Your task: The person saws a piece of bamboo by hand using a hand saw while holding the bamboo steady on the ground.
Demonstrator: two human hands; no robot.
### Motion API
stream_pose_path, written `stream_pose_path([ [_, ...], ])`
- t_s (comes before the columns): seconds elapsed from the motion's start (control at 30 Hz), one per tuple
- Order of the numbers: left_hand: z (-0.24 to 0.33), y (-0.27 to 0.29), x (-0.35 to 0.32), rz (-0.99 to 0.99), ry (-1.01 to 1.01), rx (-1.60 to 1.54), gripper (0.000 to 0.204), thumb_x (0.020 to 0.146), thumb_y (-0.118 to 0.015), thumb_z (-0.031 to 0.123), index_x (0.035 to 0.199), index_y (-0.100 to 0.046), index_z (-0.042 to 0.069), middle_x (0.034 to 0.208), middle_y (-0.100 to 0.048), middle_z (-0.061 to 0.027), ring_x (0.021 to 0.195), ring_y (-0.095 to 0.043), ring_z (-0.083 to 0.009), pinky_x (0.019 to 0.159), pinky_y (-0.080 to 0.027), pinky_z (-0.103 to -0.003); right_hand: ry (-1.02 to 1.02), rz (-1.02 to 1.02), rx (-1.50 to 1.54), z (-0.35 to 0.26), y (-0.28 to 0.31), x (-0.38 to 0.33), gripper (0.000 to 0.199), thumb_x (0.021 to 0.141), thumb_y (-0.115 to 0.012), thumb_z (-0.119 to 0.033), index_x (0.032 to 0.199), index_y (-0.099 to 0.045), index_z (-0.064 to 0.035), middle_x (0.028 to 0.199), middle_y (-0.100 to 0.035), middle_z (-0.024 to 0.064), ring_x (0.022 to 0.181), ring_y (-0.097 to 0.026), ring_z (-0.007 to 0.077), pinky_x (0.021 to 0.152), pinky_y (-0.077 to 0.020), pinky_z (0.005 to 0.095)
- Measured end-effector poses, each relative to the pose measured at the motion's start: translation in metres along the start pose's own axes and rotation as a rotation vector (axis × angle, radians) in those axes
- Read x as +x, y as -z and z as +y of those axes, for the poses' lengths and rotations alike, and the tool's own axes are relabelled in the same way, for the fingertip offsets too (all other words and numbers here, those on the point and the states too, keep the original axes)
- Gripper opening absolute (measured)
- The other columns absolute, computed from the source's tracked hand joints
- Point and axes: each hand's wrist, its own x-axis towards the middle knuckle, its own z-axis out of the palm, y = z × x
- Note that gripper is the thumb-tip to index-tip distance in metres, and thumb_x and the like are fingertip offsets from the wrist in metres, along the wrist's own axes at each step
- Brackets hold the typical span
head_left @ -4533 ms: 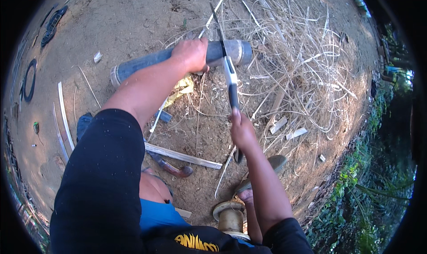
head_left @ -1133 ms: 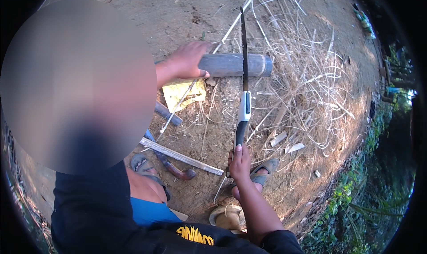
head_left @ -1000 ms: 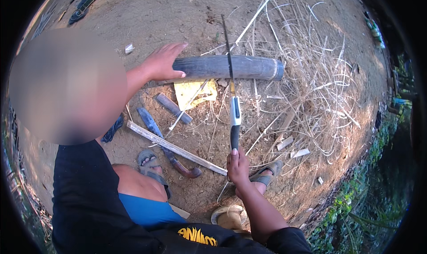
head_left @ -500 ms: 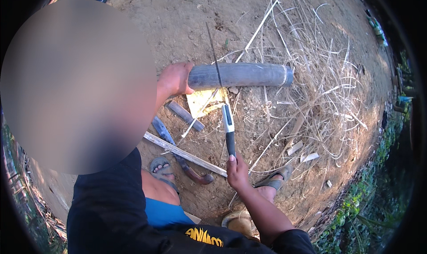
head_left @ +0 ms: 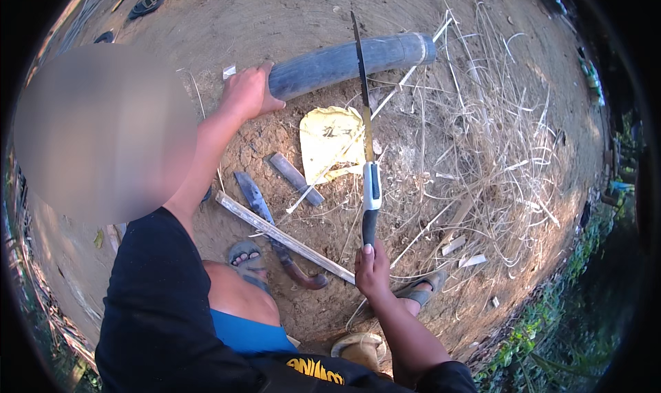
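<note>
My left hand (head_left: pixel 249 92) is closed round the near-left end of a thick, dark grey bamboo section (head_left: pixel 317 69), which slants up toward the right. My right hand (head_left: pixel 372 270) grips the black end of the handle of a pruning saw (head_left: pixel 372 186) with a white and grey collar. Its long blade points away from me and crosses the bamboo right of the middle. Whether the teeth touch the bamboo I cannot tell. Below the bamboo lies a crumpled yellow sheet (head_left: pixel 322 139), partly behind the saw.
A machete (head_left: pixel 255 197) with a curved wooden handle lies under a pale split stick (head_left: pixel 289 238). Beside them is a short dark bamboo strip (head_left: pixel 297 179). Heaped thin shavings (head_left: pixel 492 152) cover the ground at right. My sandalled feet are near, and green plants (head_left: pixel 530 331) edge the lower right.
The bamboo has moved farther from me, and its right end now tilts upward. My left arm is stretched farther out, and the saw has shifted slightly right.
</note>
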Motion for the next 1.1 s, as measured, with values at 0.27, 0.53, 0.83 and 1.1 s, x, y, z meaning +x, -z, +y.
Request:
stream_pose_path([
  [0.27,-0.006,-0.028,0.013,0.028,-0.006,0.036,0.1,0.074,-0.086,0.05,0.153,-0.041,0.007,0.141,-0.059,-0.0182,0.133,-0.056,-0.0315,0.113,-0.044,-0.044,-0.026,-0.074,-0.295,-0.03,-0.008,0.057,0.049,0.107,-0.042,-0.047,0.124,-0.061,-0.0056,0.08,-0.063,0.0185,0.077,-0.065,0.0386,0.071,-0.0499,0.0482],
  [0.53,-0.024,-0.018,0.028,-0.036,0.001,-0.053,0.102,0.073,-0.083,0.059,0.152,-0.044,0.007,0.144,-0.057,-0.0184,0.134,-0.055,-0.0339,0.115,-0.042,-0.045,-0.049,-0.149,-0.334,-0.074,-0.01,0.085,0.045,0.107,-0.046,-0.043,0.123,-0.06,-0.0035,0.078,-0.064,0.0179,0.074,-0.066,0.0349,0.072,-0.0512,0.0462],
  [0.83,-0.027,-0.048,0.031,0.168,0.134,-0.301,0.058,0.098,-0.051,0.047,0.135,-0.061,0.004,0.132,-0.065,-0.0201,0.126,-0.061,-0.0355,0.106,-0.048,-0.047,0.011,-0.142,-0.414,-0.084,-0.024,0.083,0.049,0.107,-0.041,-0.05,0.109,-0.059,-0.0042,0.071,-0.06,0.0113,0.067,-0.063,0.0263,0.065,-0.0487,0.0417],
  [1.1,-0.021,-0.054,0.019,0.354,0.114,-0.232,0.05,0.098,-0.052,0.042,0.125,-0.067,0.003,0.12,-0.07,-0.0184,0.117,-0.065,-0.0347,0.101,-0.05,-0.047,-0.007,-0.178,-0.48,-0.084,-0.035,0.084,0.049,0.107,-0.043,-0.047,0.12,-0.061,-0.0035,0.082,-0.065,0.0233,0.078,-0.066,0.0415,0.072,-0.05,0.0491],
])
